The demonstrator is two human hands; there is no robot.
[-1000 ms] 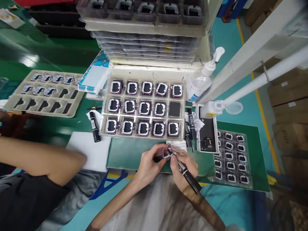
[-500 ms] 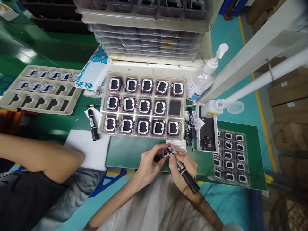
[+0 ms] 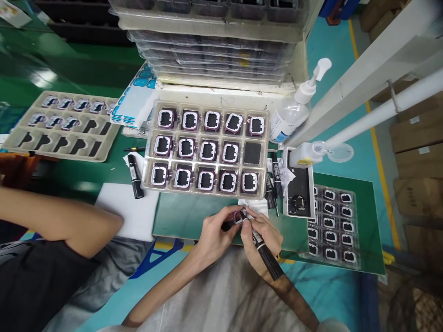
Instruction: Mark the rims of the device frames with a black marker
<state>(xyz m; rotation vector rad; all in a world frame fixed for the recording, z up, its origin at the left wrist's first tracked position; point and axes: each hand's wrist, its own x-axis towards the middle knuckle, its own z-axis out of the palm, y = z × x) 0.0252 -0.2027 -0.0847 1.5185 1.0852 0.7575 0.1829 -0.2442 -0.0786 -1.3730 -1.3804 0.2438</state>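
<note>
Just in front of the clear plastic tray (image 3: 145,182), my left hand (image 3: 215,235) is closed around a small purple and white watch case (image 3: 237,216). My right hand (image 3: 261,235) grips a black marker pen (image 3: 268,260) slantwise, its tip end against the case. Fingers of both hands hide much of the case, and the exact contact of the tip cannot be made out. Similar cases (image 3: 206,180) with white frames and dark centres sit in the tray's pockets; one pocket at the right of the middle row (image 3: 252,153) holds only a dark pad.
Behind the tray rises a stack of plastic trays (image 3: 214,50). To the right stand a pump bottle (image 3: 290,115), loose markers (image 3: 276,175), a white box (image 3: 311,216) and another tray of cases (image 3: 330,223). A co-worker's arm (image 3: 69,221) reaches in at left, near a white foam sheet (image 3: 138,216).
The marker's rear end has swung slightly left and my right hand has shifted a little with it. My left hand keeps its hold on the watch case. The view has moved slightly.
</note>
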